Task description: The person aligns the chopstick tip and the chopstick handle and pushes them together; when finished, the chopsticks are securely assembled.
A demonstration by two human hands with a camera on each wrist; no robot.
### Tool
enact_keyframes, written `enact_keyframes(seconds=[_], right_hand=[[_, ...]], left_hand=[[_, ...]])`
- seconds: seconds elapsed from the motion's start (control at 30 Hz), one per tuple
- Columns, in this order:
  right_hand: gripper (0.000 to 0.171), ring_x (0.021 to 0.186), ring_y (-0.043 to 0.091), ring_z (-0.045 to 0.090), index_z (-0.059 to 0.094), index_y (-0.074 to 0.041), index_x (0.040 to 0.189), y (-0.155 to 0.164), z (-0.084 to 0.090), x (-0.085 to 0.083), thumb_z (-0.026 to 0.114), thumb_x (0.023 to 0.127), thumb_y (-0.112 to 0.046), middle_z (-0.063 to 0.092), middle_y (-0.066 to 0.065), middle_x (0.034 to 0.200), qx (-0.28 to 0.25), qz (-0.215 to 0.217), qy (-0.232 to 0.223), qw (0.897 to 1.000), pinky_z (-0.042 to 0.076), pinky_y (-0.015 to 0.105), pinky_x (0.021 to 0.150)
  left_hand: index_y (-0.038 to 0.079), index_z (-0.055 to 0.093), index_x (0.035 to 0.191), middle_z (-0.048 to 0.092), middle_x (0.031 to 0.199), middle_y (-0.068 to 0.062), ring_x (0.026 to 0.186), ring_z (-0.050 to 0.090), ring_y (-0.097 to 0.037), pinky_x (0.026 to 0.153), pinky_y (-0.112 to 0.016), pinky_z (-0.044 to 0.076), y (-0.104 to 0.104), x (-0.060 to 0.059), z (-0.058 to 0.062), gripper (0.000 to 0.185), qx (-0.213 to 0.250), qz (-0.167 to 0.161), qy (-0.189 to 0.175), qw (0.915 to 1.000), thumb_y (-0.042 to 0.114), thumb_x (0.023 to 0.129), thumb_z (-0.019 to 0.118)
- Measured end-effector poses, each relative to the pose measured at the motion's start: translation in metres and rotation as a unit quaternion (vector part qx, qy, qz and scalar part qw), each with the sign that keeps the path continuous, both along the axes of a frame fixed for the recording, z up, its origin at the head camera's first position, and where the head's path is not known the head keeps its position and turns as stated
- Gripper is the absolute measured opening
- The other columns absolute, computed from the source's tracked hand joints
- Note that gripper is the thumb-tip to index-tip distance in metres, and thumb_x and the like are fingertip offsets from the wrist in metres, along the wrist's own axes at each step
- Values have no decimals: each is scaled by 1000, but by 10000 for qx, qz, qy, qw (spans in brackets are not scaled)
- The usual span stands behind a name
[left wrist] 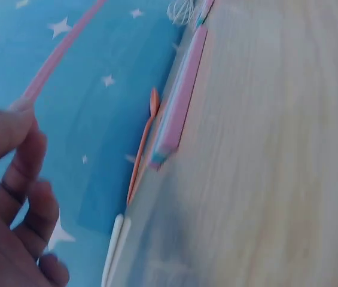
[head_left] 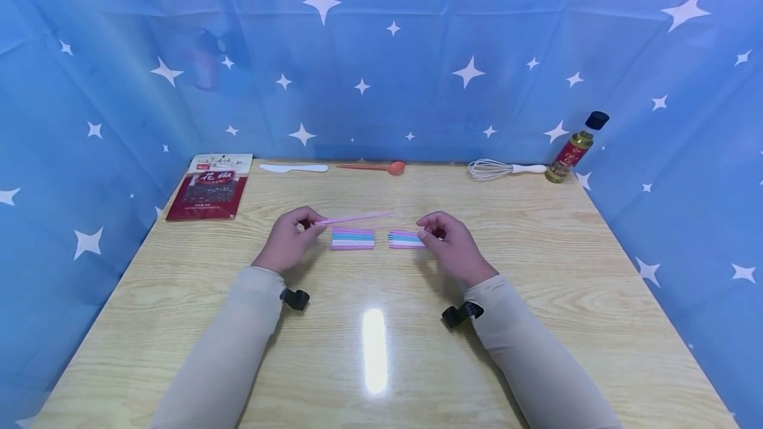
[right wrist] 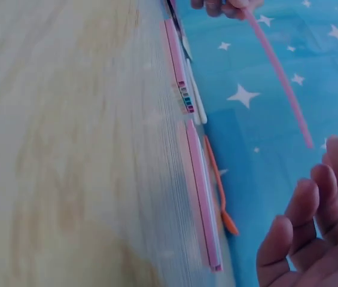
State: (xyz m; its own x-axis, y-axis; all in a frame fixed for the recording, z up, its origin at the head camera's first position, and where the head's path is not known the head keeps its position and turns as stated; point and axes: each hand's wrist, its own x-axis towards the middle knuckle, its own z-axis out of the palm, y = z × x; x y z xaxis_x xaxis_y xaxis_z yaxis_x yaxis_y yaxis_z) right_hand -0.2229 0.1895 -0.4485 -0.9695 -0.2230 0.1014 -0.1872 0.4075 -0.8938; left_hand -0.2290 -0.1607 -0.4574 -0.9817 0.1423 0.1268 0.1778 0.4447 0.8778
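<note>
My left hand [head_left: 291,238] pinches one end of a thin pink stick [head_left: 357,218] between thumb and forefinger. Raised above the table, the stick [right wrist: 279,72] points toward my right hand [head_left: 450,243]. That hand's fingers are loosely bent near the stick's free end, with a gap to it in the right wrist view; I see nothing held there. Below lie two flat rows of pink, blue and white sticks side by side: a left row [head_left: 353,239] and a right row [head_left: 405,240]. My right fingertips cover part of the right row in the head view.
Along the table's [head_left: 536,349] back edge lie a red spice packet [head_left: 208,190], a white knife [head_left: 294,168], an orange spoon [head_left: 375,167] and a whisk [head_left: 507,169]. An oil bottle [head_left: 573,151] stands at the back right. A blue starry curtain [head_left: 381,45] hangs behind.
</note>
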Motion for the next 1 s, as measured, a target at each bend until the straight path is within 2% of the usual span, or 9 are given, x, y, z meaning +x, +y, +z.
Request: enact_keyframes(seconds=[0.17,0.27,0.43,0.53,0.67,0.87,1.0], right_hand=[[21,88,26,54,67,0,122,0,-1,-2,66,104,-12,61,9,97,-74,67,-67,9999,46,28,73],[22,87,26,54,67,0,122,-1,-1,-1,67,104,-12,62,9,97,-106,103,-70,9999,46,28,71],[22,87,26,53,66,1,123,0,-2,-1,66,104,-11,60,9,97,-84,67,-105,9999,45,27,72],[23,86,27,53,65,2,123,1,-3,-1,65,104,-11,60,10,97,-106,107,-119,9998,45,27,72],[26,85,26,52,65,3,124,1,-5,-1,67,104,-13,60,12,96,-143,161,-169,9996,44,27,72],[27,83,24,51,65,2,125,-1,-4,0,68,104,-15,60,11,96,-98,149,-211,9996,43,26,70],[24,79,23,51,67,-1,121,1,-6,-2,69,103,-17,58,9,91,116,163,-229,9995,44,27,68]], left_hand=[[10,74,109,58,90,-10,77,49,-26,68,-36,43,-17,-7,-6,14,-291,647,-178,9973,21,106,66],[11,74,108,63,95,-11,74,51,-27,67,-37,43,-23,-9,-9,15,-630,986,-315,9926,22,106,66],[12,75,111,69,106,-10,88,59,-29,86,-47,42,-27,-10,-10,18,-1258,1353,-509,9815,26,106,65],[14,75,110,69,100,-9,91,59,-30,94,-55,37,-28,-9,-10,19,-1523,1495,-677,9746,28,105,64],[16,76,107,71,96,-7,89,60,-31,97,-60,34,-28,-9,-12,17,-1657,1680,-959,9670,28,104,65],[16,77,112,74,109,-10,99,63,-34,100,-65,31,-29,-10,-12,18,-1638,1787,-1320,9612,27,104,64],[16,76,122,73,116,-10,100,63,-34,100,-64,32,-28,-9,-9,24,-1611,1787,-1337,9614,27,105,62]])
